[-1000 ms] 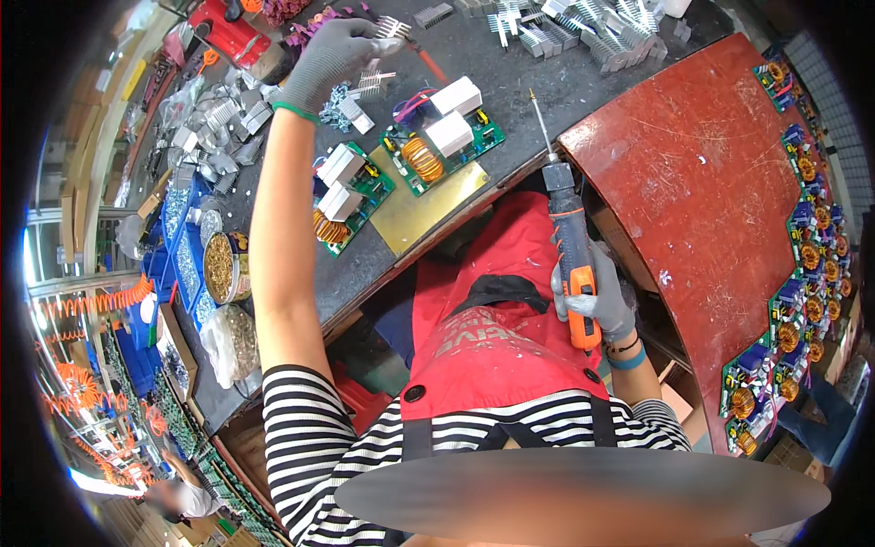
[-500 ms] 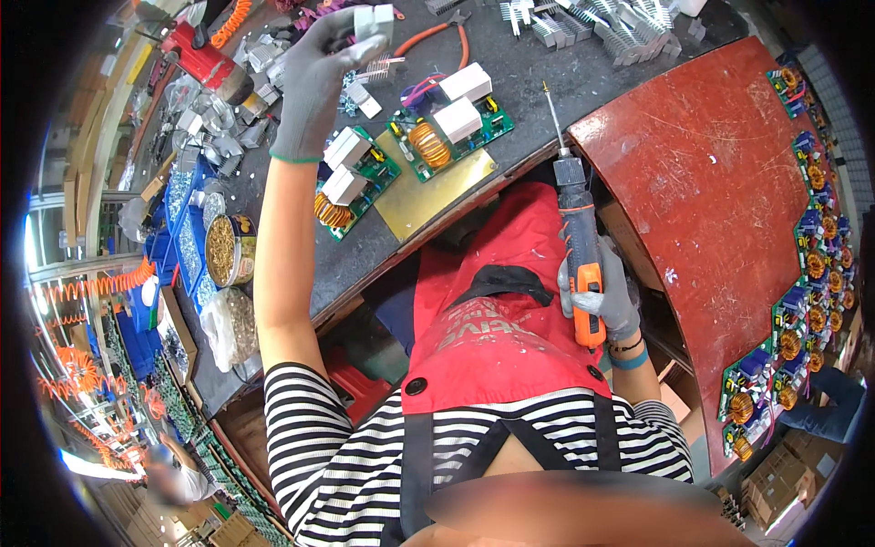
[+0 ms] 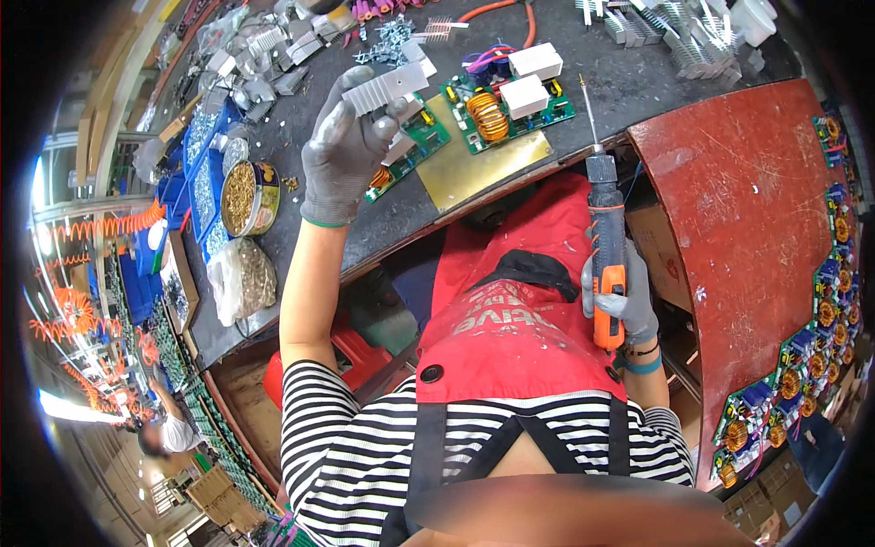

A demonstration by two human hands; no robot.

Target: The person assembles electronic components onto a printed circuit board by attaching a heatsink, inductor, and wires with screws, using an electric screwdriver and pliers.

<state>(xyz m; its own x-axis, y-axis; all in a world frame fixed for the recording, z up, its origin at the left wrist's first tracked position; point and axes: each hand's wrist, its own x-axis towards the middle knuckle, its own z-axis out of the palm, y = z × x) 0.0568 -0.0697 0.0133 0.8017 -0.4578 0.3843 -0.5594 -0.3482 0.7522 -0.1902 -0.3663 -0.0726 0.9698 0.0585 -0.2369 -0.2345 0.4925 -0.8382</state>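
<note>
Step in hand, as judged: heat-sink fitting. Left hand [image 3: 344, 155], grey-gloved, clenched on finned aluminium heat sink [image 3: 393, 87], raised just above the left green circuit board [image 3: 407, 150]. Right hand [image 3: 629, 305], well apart from that board toward the body, gripping orange electric screwdriver [image 3: 606, 264], bit upward. Second board [image 3: 506, 105] just right of it on the dark surface [image 3: 629, 82]. Next move likely calls for seating the sink squarely, then bringing the bit over.

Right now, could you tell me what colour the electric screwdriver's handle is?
Orange and black on the electric screwdriver, clearest in the head view.
</note>
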